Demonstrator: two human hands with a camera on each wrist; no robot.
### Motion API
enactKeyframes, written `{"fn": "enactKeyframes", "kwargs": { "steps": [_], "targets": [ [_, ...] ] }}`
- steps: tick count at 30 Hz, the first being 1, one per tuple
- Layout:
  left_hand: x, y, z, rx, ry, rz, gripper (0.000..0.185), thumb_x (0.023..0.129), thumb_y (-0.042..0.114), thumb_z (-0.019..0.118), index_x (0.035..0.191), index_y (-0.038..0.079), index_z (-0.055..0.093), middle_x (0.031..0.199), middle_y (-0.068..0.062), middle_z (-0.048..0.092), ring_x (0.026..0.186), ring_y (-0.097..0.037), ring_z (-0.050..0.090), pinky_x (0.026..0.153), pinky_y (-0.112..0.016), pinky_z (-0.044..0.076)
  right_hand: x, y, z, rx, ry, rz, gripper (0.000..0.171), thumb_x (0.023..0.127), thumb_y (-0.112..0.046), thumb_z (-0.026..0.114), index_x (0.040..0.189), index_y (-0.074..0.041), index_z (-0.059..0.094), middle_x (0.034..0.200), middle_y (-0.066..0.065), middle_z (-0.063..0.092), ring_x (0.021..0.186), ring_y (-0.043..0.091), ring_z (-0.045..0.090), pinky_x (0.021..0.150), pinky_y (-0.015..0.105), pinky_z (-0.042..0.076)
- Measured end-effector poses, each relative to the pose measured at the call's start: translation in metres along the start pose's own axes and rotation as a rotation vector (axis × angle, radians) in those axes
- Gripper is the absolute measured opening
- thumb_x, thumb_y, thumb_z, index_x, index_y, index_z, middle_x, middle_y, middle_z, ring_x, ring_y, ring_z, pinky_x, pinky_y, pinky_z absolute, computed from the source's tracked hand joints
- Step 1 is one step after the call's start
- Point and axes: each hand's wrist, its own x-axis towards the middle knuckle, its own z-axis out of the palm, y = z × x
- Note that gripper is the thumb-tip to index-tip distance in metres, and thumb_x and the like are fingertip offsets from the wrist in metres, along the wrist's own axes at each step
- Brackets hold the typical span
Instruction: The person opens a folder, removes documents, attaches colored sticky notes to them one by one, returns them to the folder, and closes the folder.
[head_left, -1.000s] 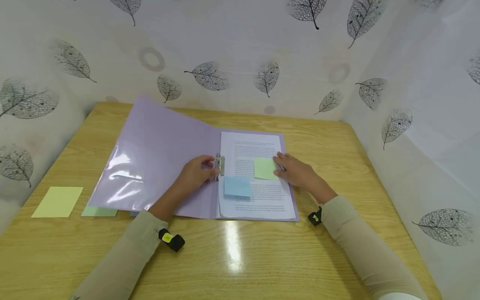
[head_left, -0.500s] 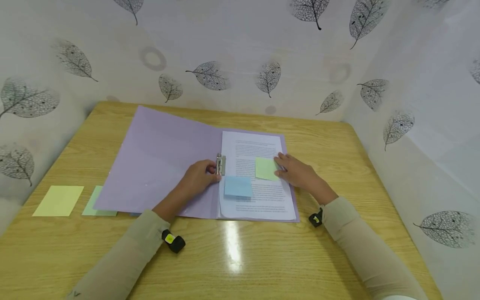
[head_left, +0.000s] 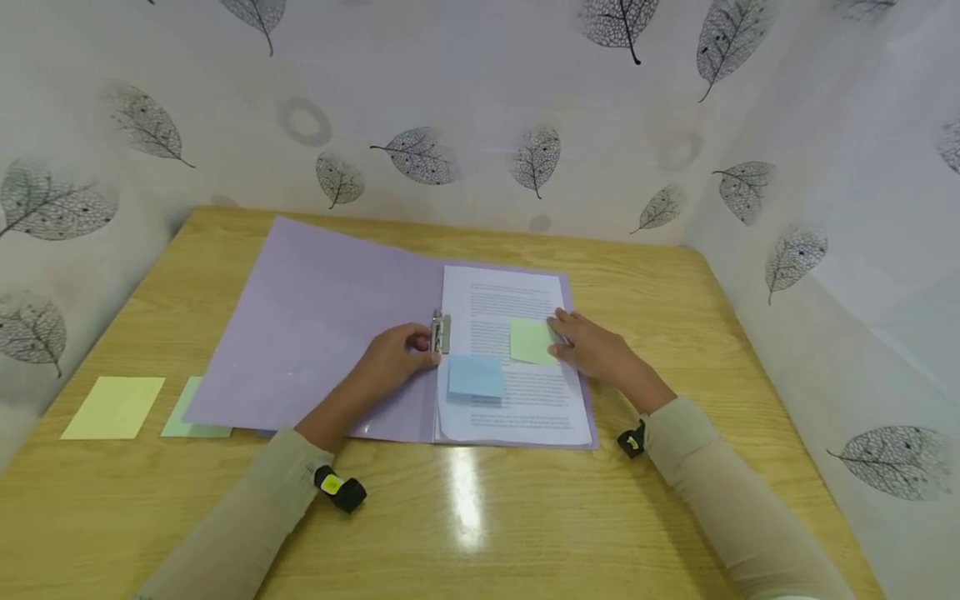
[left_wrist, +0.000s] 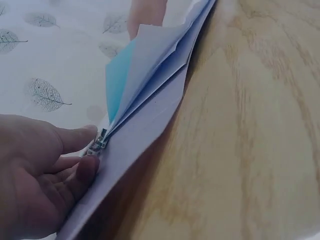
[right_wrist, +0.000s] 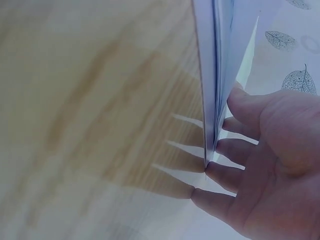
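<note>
A purple folder (head_left: 330, 317) lies opened out, with printed sheets (head_left: 517, 417) on its right side. At its spine is a metal clip (head_left: 440, 332), and my left hand (head_left: 393, 357) holds it. In the left wrist view, the clip (left_wrist: 98, 142) shows between thumb and fingers of the left hand (left_wrist: 45, 175). On the top sheet are a blue sticky note (head_left: 476, 377) and a green sticky note (head_left: 529, 340). My right hand (head_left: 596, 343) rests along the sheets' right edge, fingers extended; the right wrist view shows this hand (right_wrist: 270, 160) against the folder and paper edges (right_wrist: 216, 90).
A yellow sticky note (head_left: 114, 407) lies on the wooden table (head_left: 570, 517) at the left. Beside it, a pale green note (head_left: 197, 430) is partly under the folder cover. A leaf-patterned white covering (head_left: 465, 92) surrounds the table's back and sides.
The folder's left cover has come down flatter toward the table. My left hand has shifted slightly down and its fingers have drawn in at the clip. The right hand stays in place.
</note>
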Motion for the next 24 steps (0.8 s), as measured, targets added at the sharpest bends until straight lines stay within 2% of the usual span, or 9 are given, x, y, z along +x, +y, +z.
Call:
{"fn": "enactKeyframes", "kwargs": {
  "steps": [4,6,8,11,15,17,19,24],
  "targets": [
    [-0.007,0.005,-0.009,-0.032,-0.016,0.0,0.059,0.095,0.031,0.071,0.146,0.008,0.05,0.125,-0.012,0.066,0.109,-0.027,0.062,0.095,-0.043,0.052,-0.002,0.001,0.001,0.0,0.003,-0.002,0.064,0.105,-0.036,0.053,0.16,-0.012,0.029,0.168,0.012,0.015,0.155,0.038,0.013,0.117,0.067,0.024],
    [-0.014,0.01,-0.019,-0.046,-0.008,-0.001,0.059,0.097,0.032,0.068,0.148,0.011,0.048,0.129,-0.01,0.064,0.106,-0.025,0.063,0.088,-0.039,0.055,-0.002,0.001,0.001,-0.003,0.005,-0.005,0.064,0.105,-0.035,0.053,0.159,-0.012,0.029,0.168,0.012,0.015,0.155,0.038,0.013,0.117,0.066,0.024],
    [-0.025,0.015,-0.034,-0.065,0.027,0.012,0.057,0.1,0.032,0.065,0.15,0.013,0.046,0.133,-0.009,0.062,0.103,-0.024,0.063,0.082,-0.035,0.056,-0.003,0.001,0.0,-0.008,0.007,-0.009,0.063,0.105,-0.035,0.053,0.159,-0.012,0.03,0.168,0.013,0.016,0.155,0.038,0.014,0.118,0.066,0.025],
    [-0.05,0.017,-0.06,-0.07,0.158,0.063,0.053,0.101,0.034,0.063,0.149,0.016,0.049,0.133,-0.007,0.062,0.104,-0.021,0.061,0.082,-0.029,0.054,-0.004,0.0,-0.001,-0.017,0.011,-0.019,0.063,0.105,-0.035,0.053,0.159,-0.011,0.031,0.168,0.013,0.017,0.154,0.038,0.015,0.117,0.065,0.025],
    [-0.087,0.014,-0.09,-0.053,0.42,0.118,0.045,0.1,0.03,0.064,0.142,0.014,0.058,0.129,-0.007,0.066,0.101,-0.004,0.06,0.081,-0.012,0.048,-0.007,0.0,-0.004,-0.019,0.012,-0.02,0.063,0.105,-0.034,0.053,0.159,-0.01,0.03,0.168,0.014,0.017,0.154,0.039,0.015,0.118,0.065,0.025],
    [-0.103,0.009,-0.102,-0.046,0.523,0.099,0.042,0.1,0.028,0.064,0.139,0.014,0.06,0.129,-0.006,0.067,0.099,0.006,0.058,0.082,-0.004,0.044,-0.008,0.001,-0.004,-0.017,0.014,-0.024,0.063,0.105,-0.033,0.053,0.159,-0.009,0.03,0.167,0.015,0.017,0.154,0.04,0.015,0.117,0.066,0.024],
    [-0.117,0.004,-0.113,-0.046,0.594,0.054,0.041,0.1,0.027,0.065,0.138,0.014,0.062,0.13,-0.006,0.066,0.1,0.012,0.055,0.083,-0.002,0.043,-0.009,0.001,-0.005,-0.01,0.016,-0.027,0.063,0.105,-0.033,0.054,0.159,-0.009,0.03,0.167,0.015,0.017,0.154,0.04,0.015,0.117,0.067,0.024],
    [-0.143,-0.013,-0.132,-0.062,0.681,-0.077,0.043,0.099,0.028,0.064,0.141,0.016,0.061,0.128,0.004,0.063,0.105,0.013,0.054,0.084,0.001,0.042,-0.006,0.0,-0.002,-0.006,0.008,-0.035,0.063,0.105,-0.034,0.053,0.159,-0.01,0.029,0.167,0.016,0.016,0.154,0.041,0.014,0.115,0.07,0.024]
  ]
}}
